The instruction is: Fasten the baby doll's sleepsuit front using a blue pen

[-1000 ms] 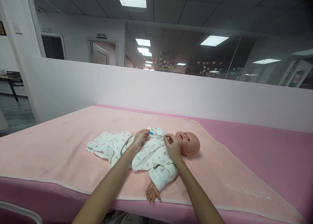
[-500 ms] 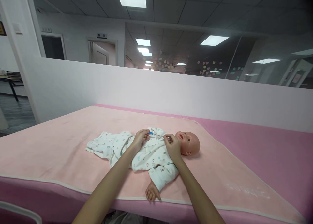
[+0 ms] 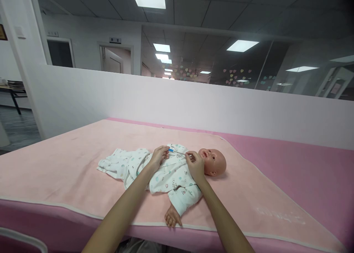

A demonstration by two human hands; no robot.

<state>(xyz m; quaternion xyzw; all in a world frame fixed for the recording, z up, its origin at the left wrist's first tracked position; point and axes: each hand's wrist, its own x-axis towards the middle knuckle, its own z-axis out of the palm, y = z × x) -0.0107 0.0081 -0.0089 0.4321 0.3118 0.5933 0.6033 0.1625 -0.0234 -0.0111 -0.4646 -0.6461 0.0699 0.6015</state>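
Observation:
A baby doll (image 3: 217, 162) lies on its back, its head to the right, dressed in a white printed outfit (image 3: 168, 175). Above its chest a slim, clear stick with a blue end, apparently a glass thermometer (image 3: 177, 152), is stretched between my two hands. My left hand (image 3: 159, 157) is closed on the blue end. At the other end, close to the doll's chin, my right hand (image 3: 195, 164) pinches the stick between thumb and fingers. One doll hand (image 3: 173, 217) sticks out of its sleeve toward the near edge. My fingers partly hide both ends of the stick.
Under the doll a peach mat with a white border (image 3: 69, 164) covers most of the pink padded table (image 3: 304, 153). A low white partition (image 3: 193, 101) runs along the back, with glass above it. At the lower left is a curved pale rail (image 3: 24, 236).

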